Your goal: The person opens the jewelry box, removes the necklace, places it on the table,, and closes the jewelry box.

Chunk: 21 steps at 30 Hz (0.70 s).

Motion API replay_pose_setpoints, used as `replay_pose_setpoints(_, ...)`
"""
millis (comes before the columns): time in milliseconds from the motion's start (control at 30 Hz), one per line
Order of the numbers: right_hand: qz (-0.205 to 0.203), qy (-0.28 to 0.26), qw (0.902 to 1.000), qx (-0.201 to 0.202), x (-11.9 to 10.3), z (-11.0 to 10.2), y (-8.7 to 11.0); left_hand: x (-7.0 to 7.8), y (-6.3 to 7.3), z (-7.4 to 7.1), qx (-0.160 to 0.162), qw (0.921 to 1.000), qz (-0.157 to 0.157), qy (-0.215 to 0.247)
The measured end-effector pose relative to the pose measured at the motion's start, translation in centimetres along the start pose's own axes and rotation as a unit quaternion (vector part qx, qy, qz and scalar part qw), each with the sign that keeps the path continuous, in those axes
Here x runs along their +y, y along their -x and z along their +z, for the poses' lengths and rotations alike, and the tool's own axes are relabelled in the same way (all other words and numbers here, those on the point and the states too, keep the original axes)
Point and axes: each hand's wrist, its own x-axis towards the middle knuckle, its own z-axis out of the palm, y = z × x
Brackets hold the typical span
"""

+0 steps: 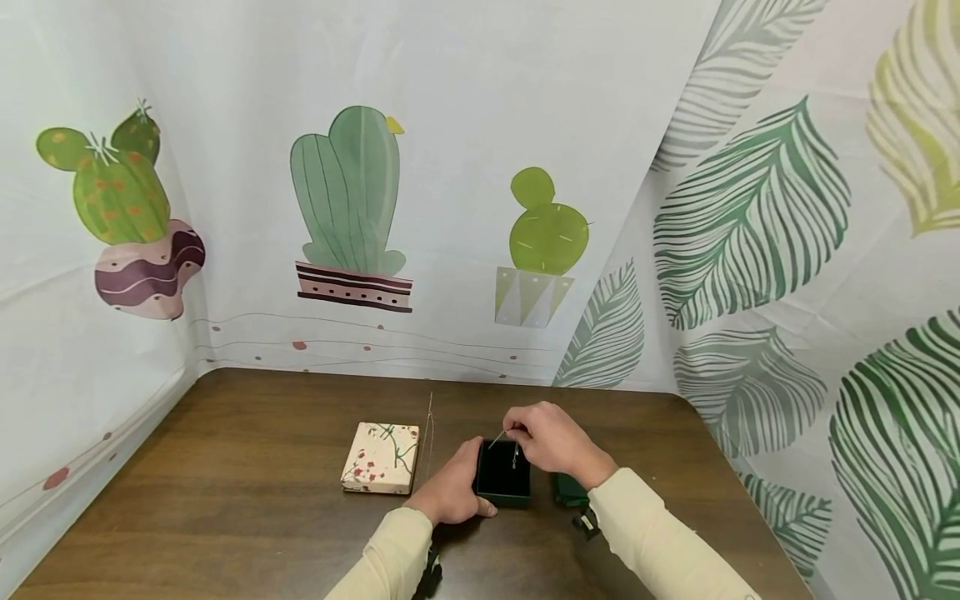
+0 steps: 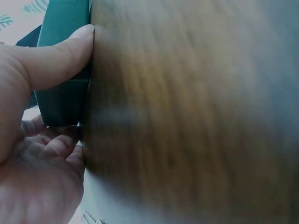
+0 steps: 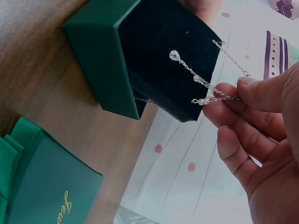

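Note:
My left hand (image 1: 453, 487) grips a small dark green jewelry box (image 1: 513, 502) from its left side. In the left wrist view, the thumb (image 2: 70, 58) lies against the green wall, with fingers around a corner. Above the box's black padded insert (image 3: 159, 60), my right hand (image 1: 551, 437) pinches a thin silver chain (image 3: 188, 70) between thumb and fingers. A clear teardrop crystal (image 3: 174, 55) and small pearl-like beads (image 3: 202, 101) dangle from it over the insert. Another length of the chain runs from the fingers to the insert's edge.
A green lid (image 3: 63, 175) with ribbon and gold lettering lies right of the box, partly under my right forearm. Left of my left hand are a cream box (image 1: 381, 458) with a floral print and a fine chain (image 1: 431, 425). The brown table (image 1: 247, 500) meets a printed cloth backdrop.

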Motion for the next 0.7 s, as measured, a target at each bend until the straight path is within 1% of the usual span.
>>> replay_pose_setpoints(300,-0.007,-0.008,0.9999,-0.004,-0.1,0.4,0.6,-0.1,0.0,0.0,-0.001,1.0000,0.007,-0.001)
replay_pose_setpoints(500,-0.014,-0.007,0.9999,0.006,-0.2,1.2,1.2,0.0,0.1,-0.1,0.003,0.9998,0.017,0.003)
replay_pose_setpoints(700,-0.019,0.000,0.9998,0.009,-0.2,2.1,1.8,-0.1,0.0,0.0,0.002,0.9998,0.018,0.006)
